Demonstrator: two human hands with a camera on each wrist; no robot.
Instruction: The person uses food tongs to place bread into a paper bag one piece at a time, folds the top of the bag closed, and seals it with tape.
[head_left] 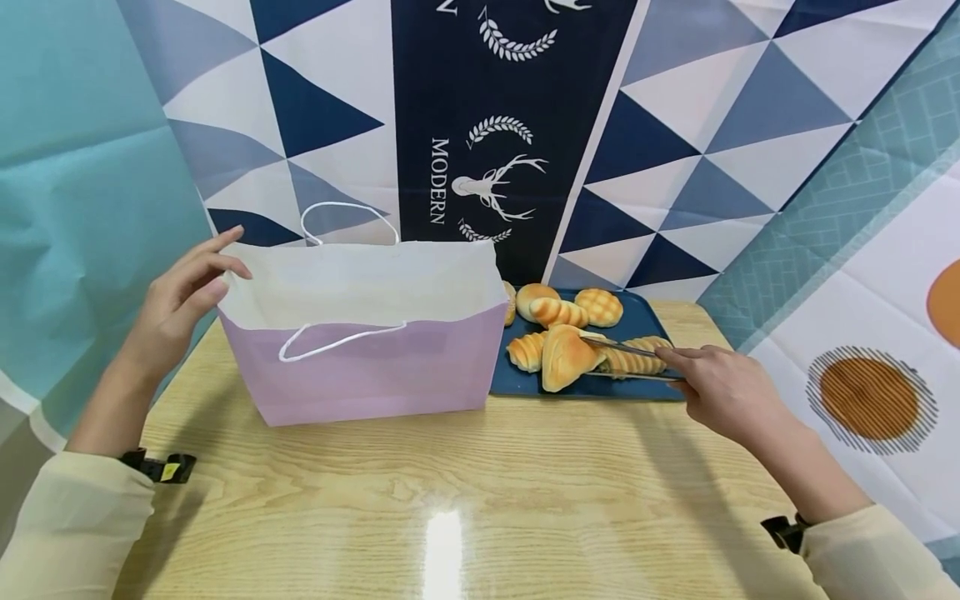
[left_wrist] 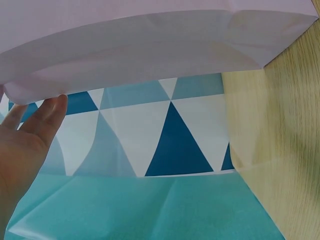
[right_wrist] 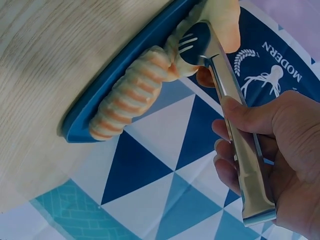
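A pink paper bag with white string handles stands upright with its mouth open. My left hand rests at the bag's upper left rim, fingers mostly straight; the left wrist view shows fingertips at its edge. My right hand grips metal tongs, thumb on one arm and fingers round the other. Between the tongs' ends is a plump, roughly triangular bun, over the front of a blue tray. Whether the bun touches the tray cannot be told.
More bread lies on the tray: a ridged roll, a striped roll, a grid-topped bun and a round bun. The bag hides the tray's left end. Patterned cloth hangs behind the wooden table.
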